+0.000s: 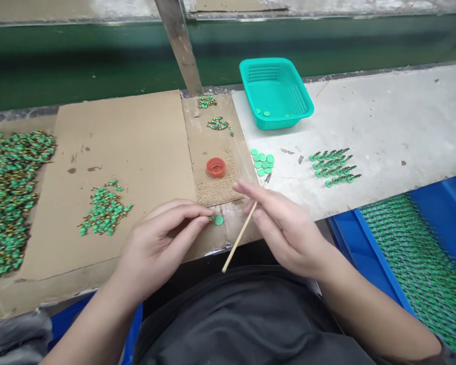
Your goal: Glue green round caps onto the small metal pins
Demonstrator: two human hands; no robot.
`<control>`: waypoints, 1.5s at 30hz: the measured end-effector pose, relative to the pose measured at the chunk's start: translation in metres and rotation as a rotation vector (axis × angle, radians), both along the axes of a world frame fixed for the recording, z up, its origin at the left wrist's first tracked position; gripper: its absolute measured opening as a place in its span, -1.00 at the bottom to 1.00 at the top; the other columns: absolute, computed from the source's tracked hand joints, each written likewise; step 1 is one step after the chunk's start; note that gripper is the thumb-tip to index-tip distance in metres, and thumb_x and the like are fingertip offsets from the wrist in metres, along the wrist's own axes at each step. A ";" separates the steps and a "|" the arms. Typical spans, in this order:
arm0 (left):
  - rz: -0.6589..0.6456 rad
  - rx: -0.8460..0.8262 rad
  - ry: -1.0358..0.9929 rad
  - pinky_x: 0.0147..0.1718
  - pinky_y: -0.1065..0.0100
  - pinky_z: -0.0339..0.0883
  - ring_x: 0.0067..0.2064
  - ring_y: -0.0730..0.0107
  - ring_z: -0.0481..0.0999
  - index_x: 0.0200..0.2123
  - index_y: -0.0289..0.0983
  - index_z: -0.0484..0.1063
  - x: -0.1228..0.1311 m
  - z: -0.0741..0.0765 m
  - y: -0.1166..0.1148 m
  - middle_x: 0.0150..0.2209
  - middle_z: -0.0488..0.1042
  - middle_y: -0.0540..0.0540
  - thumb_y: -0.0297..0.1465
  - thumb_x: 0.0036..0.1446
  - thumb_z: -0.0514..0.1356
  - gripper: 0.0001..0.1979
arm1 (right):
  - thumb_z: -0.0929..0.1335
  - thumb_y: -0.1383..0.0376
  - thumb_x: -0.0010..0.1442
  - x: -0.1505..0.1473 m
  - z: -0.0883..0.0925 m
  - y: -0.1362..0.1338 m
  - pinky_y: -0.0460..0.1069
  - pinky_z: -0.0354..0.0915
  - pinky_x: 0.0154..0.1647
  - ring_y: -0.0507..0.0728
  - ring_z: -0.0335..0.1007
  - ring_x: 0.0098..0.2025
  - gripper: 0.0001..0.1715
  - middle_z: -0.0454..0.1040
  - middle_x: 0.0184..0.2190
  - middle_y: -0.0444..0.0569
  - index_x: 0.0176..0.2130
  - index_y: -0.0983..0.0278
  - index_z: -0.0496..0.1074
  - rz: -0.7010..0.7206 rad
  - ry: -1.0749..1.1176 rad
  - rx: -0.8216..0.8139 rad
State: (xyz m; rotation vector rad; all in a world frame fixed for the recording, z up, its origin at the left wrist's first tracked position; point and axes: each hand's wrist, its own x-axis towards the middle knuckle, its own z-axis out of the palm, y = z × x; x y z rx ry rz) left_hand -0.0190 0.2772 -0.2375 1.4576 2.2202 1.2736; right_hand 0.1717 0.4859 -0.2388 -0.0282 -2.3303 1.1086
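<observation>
My left hand (167, 228) is closed in a pinch near the table's front edge, on a small green figurine (212, 218) mostly hidden by the fingertips. A round green disc (219, 220) sits right at the figurine's end; whether they are joined I cannot tell. In my right hand (285, 223) is a thin paintbrush (240, 237) with a pale wooden handle, its dark tip pointing away from me and the handle end toward my body. Beyond the hands stands a small red cup (216, 167). Several loose green discs (263, 161) lie to its right.
A large heap of green-and-dark figurines (11, 192) covers the far left, with a smaller pile (104, 210) on the cardboard (137, 132). A teal basket (277, 94) holds a few discs. Rows of figurines on discs (334, 166) stand right. Blue trays (380, 253) sit below the table.
</observation>
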 end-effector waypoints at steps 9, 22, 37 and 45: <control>0.020 -0.011 0.053 -0.03 0.32 0.68 -0.11 0.32 0.82 -0.09 -0.03 0.79 0.003 -0.014 0.005 -0.08 0.84 0.04 -0.27 0.54 0.41 -0.89 | 0.43 0.41 0.58 -0.005 0.003 0.008 0.14 0.76 0.03 0.15 0.75 -0.16 -0.76 0.73 -0.18 -0.09 -0.11 0.06 0.43 -0.158 0.148 -0.084; -0.035 0.001 0.139 0.03 0.33 0.66 -0.08 0.38 0.81 -0.04 -0.04 0.78 0.004 -0.014 0.007 -0.06 0.83 0.06 -0.33 0.54 0.43 -0.93 | 0.40 0.29 0.69 0.009 0.004 0.004 0.17 0.67 0.03 0.27 0.79 -0.04 -0.86 0.80 -0.07 0.03 0.09 0.16 0.61 -0.215 -0.072 0.133; -0.048 0.030 0.143 0.03 0.26 0.67 -0.09 0.31 0.81 -0.02 -0.02 0.84 0.007 -0.015 0.007 -0.05 0.85 0.01 -0.34 0.52 0.45 -0.89 | 0.39 0.21 0.73 -0.006 -0.017 -0.008 0.03 0.56 -0.01 0.18 0.74 -0.08 -0.69 0.73 -0.11 -0.02 -0.15 0.18 0.54 -0.102 -0.161 0.003; -0.004 0.019 0.155 0.07 0.46 0.60 -0.04 0.48 0.81 -0.01 -0.06 0.84 0.010 -0.019 0.006 -0.01 0.86 0.08 -0.35 0.54 0.45 -0.90 | 0.33 0.17 0.79 -0.031 -0.028 -0.022 0.04 0.59 0.14 0.15 0.70 -0.04 -0.64 0.64 -0.10 -0.08 -0.12 0.18 0.53 -0.090 -0.180 0.079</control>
